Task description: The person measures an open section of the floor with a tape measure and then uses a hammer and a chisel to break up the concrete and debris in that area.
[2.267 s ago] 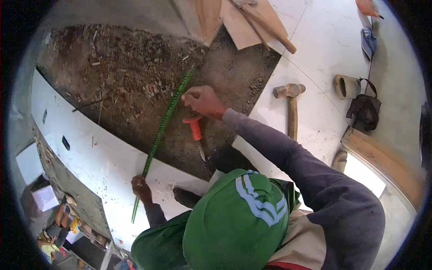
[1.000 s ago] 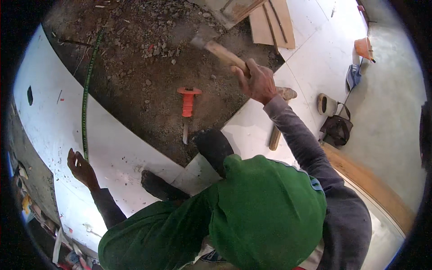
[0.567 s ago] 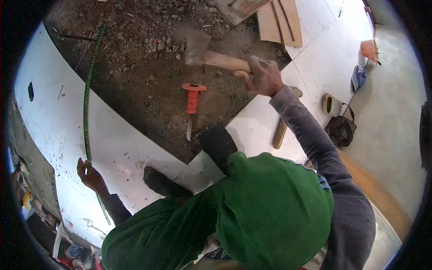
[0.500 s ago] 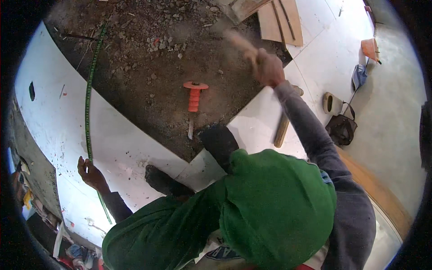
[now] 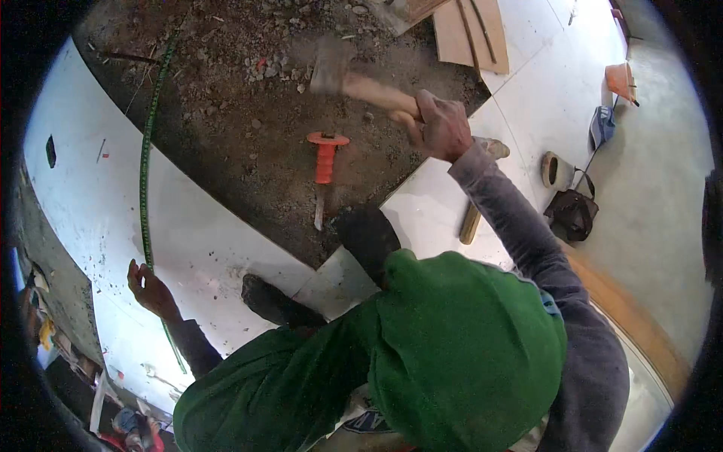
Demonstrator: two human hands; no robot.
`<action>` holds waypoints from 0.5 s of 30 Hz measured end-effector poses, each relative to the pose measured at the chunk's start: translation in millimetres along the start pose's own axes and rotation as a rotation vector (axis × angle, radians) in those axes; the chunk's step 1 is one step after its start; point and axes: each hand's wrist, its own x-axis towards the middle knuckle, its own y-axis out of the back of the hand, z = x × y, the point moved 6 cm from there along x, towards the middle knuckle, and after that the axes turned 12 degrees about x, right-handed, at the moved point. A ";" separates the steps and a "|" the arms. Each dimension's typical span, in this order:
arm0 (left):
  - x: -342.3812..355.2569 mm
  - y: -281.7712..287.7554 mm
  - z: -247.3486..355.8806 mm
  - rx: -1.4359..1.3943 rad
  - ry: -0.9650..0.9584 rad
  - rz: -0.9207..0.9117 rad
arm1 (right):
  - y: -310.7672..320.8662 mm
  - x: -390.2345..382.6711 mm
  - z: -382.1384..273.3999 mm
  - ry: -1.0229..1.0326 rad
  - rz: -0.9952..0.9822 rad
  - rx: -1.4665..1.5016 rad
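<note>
My right hand [image 5: 440, 128] is shut on the wooden handle of a hammer [image 5: 331, 66]. Its blurred head hangs over the bare dirt, above and just behind a chisel with an orange hand guard [image 5: 325, 157]. The chisel's steel tip points toward me, close to the cut edge of the white tile. My left hand [image 5: 151, 290] rests on the white tile floor [image 5: 83, 203] over the lower part of a long green rod [image 5: 144, 173]. Whether its fingers grip the rod is unclear. My two dark shoes [image 5: 367, 237] stand at the tile corner.
A patch of dirt and rubble [image 5: 241, 113] is bordered by white tiles. A second hammer [image 5: 476, 203] lies on the tile to the right. Further right are a dark bag [image 5: 572, 215], a small round container [image 5: 557, 170] and wooden boards [image 5: 471, 30].
My right hand left the chisel and took up a hammer. It has swung the hammer, whose head now points left above the chisel. My left hand has stayed by the green rod.
</note>
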 end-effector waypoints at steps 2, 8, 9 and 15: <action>0.1 -0.2 6.2 0.080 0.122 -0.049 | 0.5 -2.9 0.2 0.115 -0.029 0.047; 0.2 -4.9 -5.4 -0.022 0.058 0.001 | -12.1 -3.3 1.5 -0.152 -0.026 -0.082; -3.1 -7.8 -10.1 -0.018 0.058 -0.004 | -2.6 1.4 -15.9 -0.035 -0.102 -0.009; 6.9 -0.9 10.4 0.010 0.012 0.070 | -17.7 -6.4 35.5 -0.390 -0.085 -0.192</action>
